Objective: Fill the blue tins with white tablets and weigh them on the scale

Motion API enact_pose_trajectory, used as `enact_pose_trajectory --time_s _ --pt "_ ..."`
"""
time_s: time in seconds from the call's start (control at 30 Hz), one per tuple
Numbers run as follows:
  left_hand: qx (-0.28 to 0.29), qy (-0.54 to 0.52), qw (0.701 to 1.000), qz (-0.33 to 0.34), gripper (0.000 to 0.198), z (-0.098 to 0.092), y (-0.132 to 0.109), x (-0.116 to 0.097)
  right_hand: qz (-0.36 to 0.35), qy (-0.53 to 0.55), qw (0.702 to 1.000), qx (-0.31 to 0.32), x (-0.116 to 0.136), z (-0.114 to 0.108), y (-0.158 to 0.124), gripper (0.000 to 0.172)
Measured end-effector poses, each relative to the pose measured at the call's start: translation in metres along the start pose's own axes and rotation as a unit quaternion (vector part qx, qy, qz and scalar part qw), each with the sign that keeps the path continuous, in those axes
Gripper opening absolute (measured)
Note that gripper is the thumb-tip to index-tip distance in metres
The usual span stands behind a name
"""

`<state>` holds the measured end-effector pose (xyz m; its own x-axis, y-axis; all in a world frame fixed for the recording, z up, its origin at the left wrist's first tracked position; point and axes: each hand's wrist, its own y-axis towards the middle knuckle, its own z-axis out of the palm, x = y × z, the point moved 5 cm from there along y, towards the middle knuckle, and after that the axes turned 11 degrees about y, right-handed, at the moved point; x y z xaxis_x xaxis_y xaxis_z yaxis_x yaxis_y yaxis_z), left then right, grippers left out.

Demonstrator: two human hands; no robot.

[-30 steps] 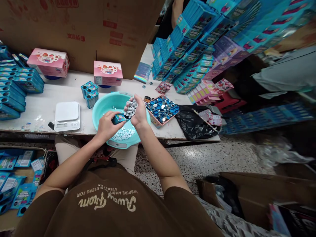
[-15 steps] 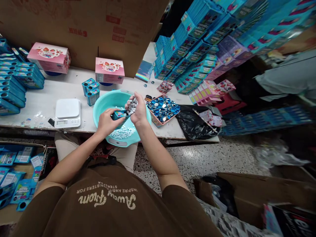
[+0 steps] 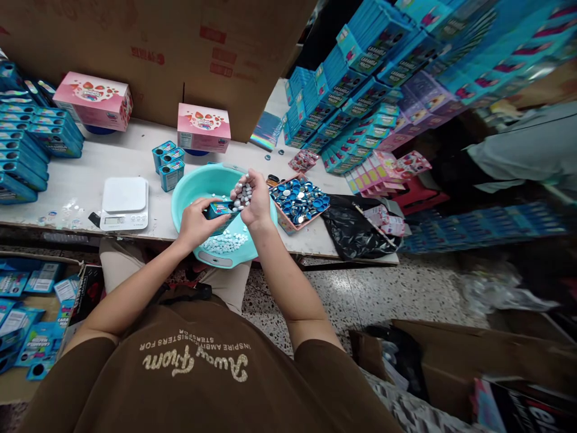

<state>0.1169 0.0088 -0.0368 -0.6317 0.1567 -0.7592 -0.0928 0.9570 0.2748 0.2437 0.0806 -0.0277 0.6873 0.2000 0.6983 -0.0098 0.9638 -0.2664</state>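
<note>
Over a turquoise basin [image 3: 181,190], my left hand [image 3: 196,224] grips a small blue printed box [image 3: 220,209], thumb on the near side. My right hand [image 3: 258,203] is cupped round a heap of small pale candies [image 3: 244,195], its edge close against the box's opening. Whether candies are dropping into the box is too small to tell. More pale candies [image 3: 225,242] lie in the bottom of the basin. Several similar blue boxes [image 3: 172,174] with round dark openings stand just behind the basin on the left.
A white scale [image 3: 125,195] sits left of the basin. On the right are a tray of blue and silver caps [image 3: 299,201] and a black plastic bag [image 3: 347,231]. Pink cartons [image 3: 204,127] stand behind; stacked blue boxes [image 3: 336,84] rise at the back right.
The heap of candies in my right hand looks slightly smaller. Both hands keep nearly the same place over the basin, and the view has shifted a little.
</note>
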Motion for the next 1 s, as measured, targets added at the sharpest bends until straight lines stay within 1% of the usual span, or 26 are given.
enact_pose_trajectory --time_s 0.1,0.17,0.23,0.4,0.57,0.67,0.73,0.83,0.87,1.0 --pt "-0.006 0.001 1.000 0.022 0.033 -0.001 -0.002 -0.004 -0.009 -0.009 1.000 0.007 0.000 -0.001 0.000 0.033" --pt "-0.008 0.013 0.999 0.043 0.034 -0.002 -0.004 -0.009 -0.013 -0.020 1.000 0.007 -0.001 -0.001 0.000 0.034" --pt "-0.009 0.021 0.999 0.046 0.034 -0.003 -0.003 -0.010 -0.023 -0.024 0.999 0.006 -0.002 -0.002 0.001 0.035" --pt "0.002 0.003 1.000 -0.010 0.033 -0.002 -0.001 -0.004 -0.048 -0.024 0.998 0.019 -0.004 -0.003 0.001 0.035" --pt "0.011 -0.020 0.999 -0.023 0.032 0.002 0.000 0.001 -0.059 -0.068 0.996 0.028 -0.004 -0.002 -0.002 0.035" --pt "0.013 -0.050 0.997 -0.052 0.033 0.005 0.000 0.007 -0.070 -0.080 0.994 0.039 -0.003 0.000 -0.005 0.033" --pt "0.007 -0.057 0.997 -0.049 0.034 0.005 0.000 0.007 -0.079 -0.087 0.992 0.046 -0.002 0.001 -0.006 0.031" --pt "-0.009 -0.051 0.999 -0.007 0.036 0.004 -0.001 0.002 -0.089 -0.099 0.990 0.050 0.000 0.003 -0.009 0.029" --pt "-0.010 -0.056 0.998 -0.003 0.036 0.004 -0.001 0.002 -0.090 -0.103 0.989 0.052 0.000 0.003 -0.010 0.029" --pt "0.014 -0.142 0.988 -0.059 0.035 0.012 -0.002 0.011 -0.099 -0.113 0.987 0.066 0.004 0.006 -0.014 0.029"
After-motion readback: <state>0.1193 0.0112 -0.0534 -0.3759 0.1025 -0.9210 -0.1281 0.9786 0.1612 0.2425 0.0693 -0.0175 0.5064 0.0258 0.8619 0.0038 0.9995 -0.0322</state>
